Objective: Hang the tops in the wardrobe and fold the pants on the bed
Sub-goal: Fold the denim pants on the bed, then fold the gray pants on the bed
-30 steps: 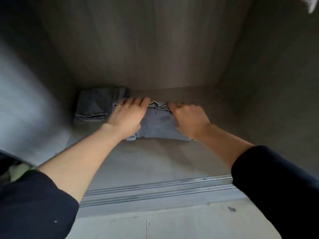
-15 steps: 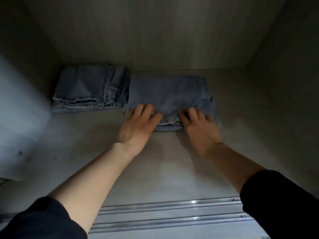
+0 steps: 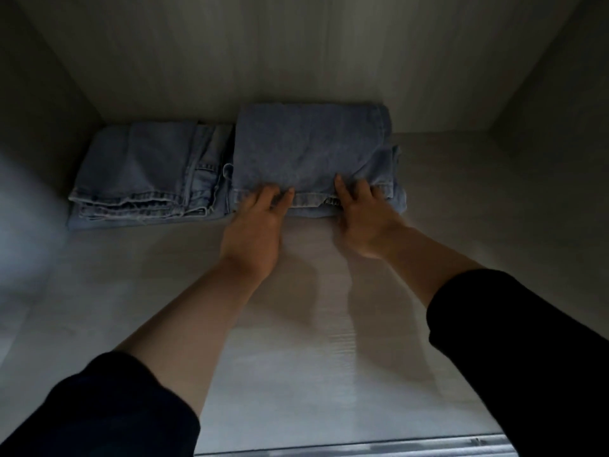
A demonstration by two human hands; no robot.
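since half a second ago the folded jeans (image 3: 309, 153) lie further back on the wardrobe floor (image 3: 296, 324), against its back wall and touching the other folded jeans (image 3: 145, 169). their long axis runs left to right, stitched edge nearest. left hand (image 3: 253, 225) and right hand (image 3: 365, 222) rest loose, straight fingers on that edge, gripping nothing.
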